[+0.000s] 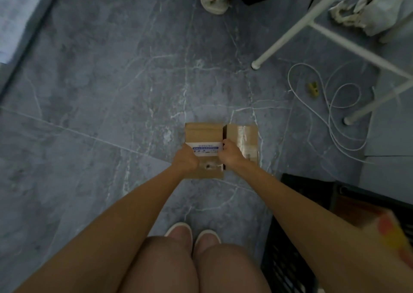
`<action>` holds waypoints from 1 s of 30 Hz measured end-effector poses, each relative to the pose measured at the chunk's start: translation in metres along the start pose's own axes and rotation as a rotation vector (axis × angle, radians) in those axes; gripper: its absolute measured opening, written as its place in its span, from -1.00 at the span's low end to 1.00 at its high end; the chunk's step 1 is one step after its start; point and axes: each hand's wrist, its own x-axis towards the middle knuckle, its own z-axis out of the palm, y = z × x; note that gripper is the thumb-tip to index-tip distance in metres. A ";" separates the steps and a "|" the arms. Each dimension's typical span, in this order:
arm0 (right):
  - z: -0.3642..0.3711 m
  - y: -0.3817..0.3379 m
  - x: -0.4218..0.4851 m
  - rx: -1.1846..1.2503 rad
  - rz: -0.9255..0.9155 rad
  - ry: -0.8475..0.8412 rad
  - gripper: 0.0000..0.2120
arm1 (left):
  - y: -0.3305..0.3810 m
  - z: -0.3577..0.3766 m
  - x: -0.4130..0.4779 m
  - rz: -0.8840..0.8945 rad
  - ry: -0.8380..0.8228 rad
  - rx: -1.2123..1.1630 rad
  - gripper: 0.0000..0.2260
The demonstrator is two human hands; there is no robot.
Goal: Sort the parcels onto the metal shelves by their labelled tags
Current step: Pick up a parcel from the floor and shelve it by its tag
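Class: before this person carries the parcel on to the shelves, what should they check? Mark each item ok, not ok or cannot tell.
1. Grip: left hand and right hand hold the labelled parcel at opposite sides: ok.
2. Label faces up: ok.
3. Tag text legible: too blurred: cannot tell.
4. Second parcel on the right is free of the grip: cannot tell.
5. Floor on the right: loose cable lies near the rack leg, likely a trip risk: not ok.
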 end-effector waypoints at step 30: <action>-0.246 -0.258 -0.455 0.984 -0.264 0.185 -0.55 | 0.199 -0.308 -0.449 0.203 0.667 -0.498 -0.81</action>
